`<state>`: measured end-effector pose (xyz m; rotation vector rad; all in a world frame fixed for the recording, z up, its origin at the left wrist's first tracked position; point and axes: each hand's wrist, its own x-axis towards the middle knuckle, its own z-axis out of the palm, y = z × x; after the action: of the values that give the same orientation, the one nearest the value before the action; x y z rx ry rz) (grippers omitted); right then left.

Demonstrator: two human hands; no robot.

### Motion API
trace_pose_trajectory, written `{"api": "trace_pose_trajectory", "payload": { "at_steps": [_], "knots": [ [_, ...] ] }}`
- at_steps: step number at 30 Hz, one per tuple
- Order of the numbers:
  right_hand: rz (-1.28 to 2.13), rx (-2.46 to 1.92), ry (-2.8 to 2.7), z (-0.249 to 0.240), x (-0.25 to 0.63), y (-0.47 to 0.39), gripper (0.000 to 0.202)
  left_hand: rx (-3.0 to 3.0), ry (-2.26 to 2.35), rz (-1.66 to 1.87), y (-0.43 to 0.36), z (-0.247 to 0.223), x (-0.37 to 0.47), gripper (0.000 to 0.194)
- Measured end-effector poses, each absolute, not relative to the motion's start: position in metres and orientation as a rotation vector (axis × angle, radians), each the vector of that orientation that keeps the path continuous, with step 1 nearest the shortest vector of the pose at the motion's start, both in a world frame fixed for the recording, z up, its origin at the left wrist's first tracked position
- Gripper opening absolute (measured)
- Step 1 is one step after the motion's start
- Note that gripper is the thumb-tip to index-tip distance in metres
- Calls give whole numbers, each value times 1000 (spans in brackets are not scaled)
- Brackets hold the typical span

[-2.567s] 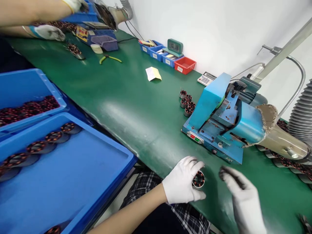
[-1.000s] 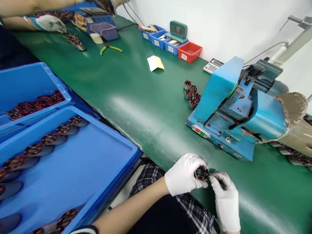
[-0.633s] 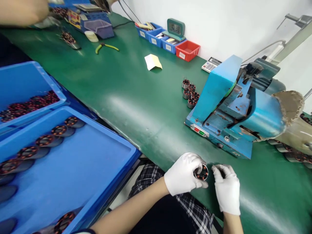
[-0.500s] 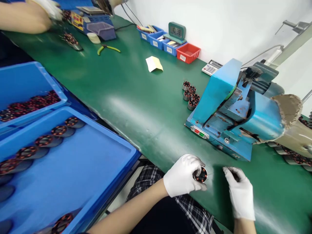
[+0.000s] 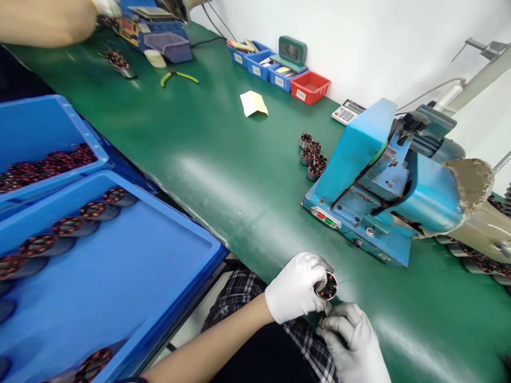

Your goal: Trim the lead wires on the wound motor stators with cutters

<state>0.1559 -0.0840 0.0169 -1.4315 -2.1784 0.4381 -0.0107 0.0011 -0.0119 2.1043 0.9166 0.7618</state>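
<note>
While beyond the copper-wound ring [image 5: 331, 288], blue machine [image 5: 376, 185] and calculator [image 5: 348, 112].

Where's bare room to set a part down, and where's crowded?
The green table is bare between the nearer blue tray, folded paper and blue machine; so is the tray's middle. Crowded: beside the machine, among five wound cores, and at the near edge, where the left hand holds another core beside the right hand.
</note>
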Motion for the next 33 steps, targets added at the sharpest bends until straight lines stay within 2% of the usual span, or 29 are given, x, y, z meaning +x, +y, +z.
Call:
{"api": "trace_pose_trajectory", "payload": {
  "at_steps": [4,7,9,12,17,23,25,29,33],
  "knots": [
    [442,-1456,-1912,28,158,-70,4,2069,838,773,4,-11,-12,43],
    [217,-1540,-2031,26,154,-60,15,2004,841,766,3,-7,-14,38],
    [143,-1515,-2142,21,151,-57,19,1962,895,747,3,-4,-14,41],
    [249,-1583,-2037,16,149,-57,22,1951,951,678,3,2,-13,49],
    [496,-1876,-1634,6,152,-53,24,1975,963,614,5,6,-11,45],
    [397,-2091,-1401,-2,181,-53,26,2004,972,637,4,3,-11,50],
    [497,-2076,-1217,2,187,-62,28,2032,980,621,4,4,-10,50],
    [871,-1824,-1424,13,171,-78,23,2092,925,671,3,7,-12,40],
    [788,-1800,-1692,5,153,-80,17,2050,742,812,3,3,-25,11]
  ]
}}
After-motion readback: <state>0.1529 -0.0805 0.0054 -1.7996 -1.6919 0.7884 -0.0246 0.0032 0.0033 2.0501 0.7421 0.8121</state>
